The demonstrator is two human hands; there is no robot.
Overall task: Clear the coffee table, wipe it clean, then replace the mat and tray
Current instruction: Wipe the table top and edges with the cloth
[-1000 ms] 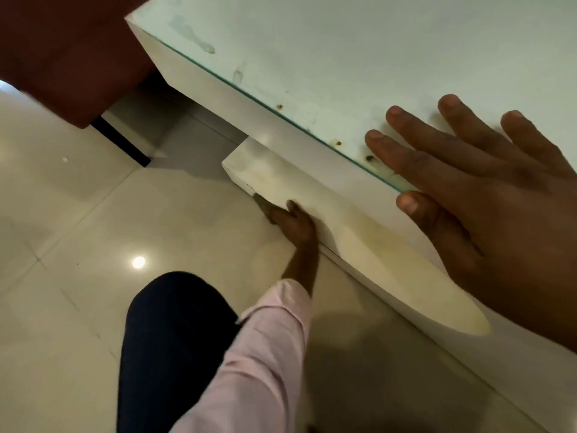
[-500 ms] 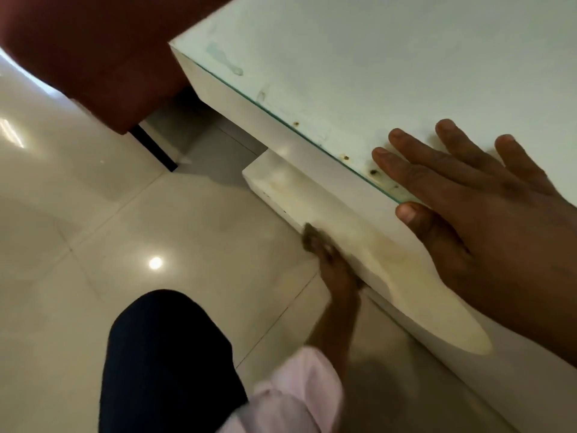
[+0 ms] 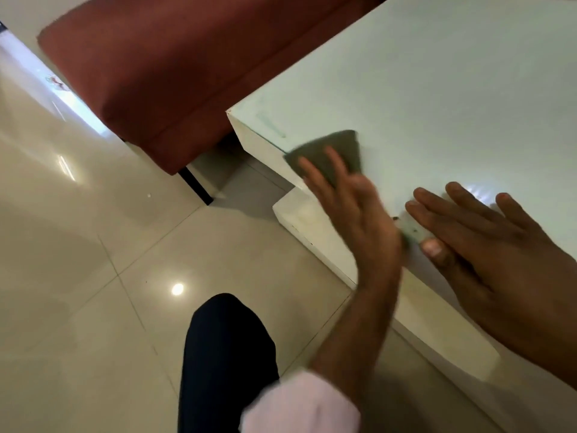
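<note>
The white coffee table [image 3: 437, 89] has a glass top and fills the upper right. My left hand [image 3: 359, 220], blurred by motion, presses a grey-green cloth [image 3: 340, 148] onto the glass just inside the near left corner. My right hand [image 3: 487, 245] lies flat on the top near the front edge, fingers spread, holding nothing. Small brown specks [image 3: 396, 218] sit on the glass edge between my two hands. A faint smear [image 3: 271, 126] marks the glass by the corner. No mat or tray is in view.
A dark red sofa [image 3: 175, 73] on a black leg [image 3: 196, 185] stands close to the table's left corner. The table's lower white base [image 3: 299, 220] juts out over the glossy tiled floor [image 3: 78, 245]. My knee in dark trousers [image 3: 228, 354] is at the bottom.
My left hand has risen from the table's lower base to the glass top with the cloth. The right hand has stayed flat on the top. The view has shifted left and up.
</note>
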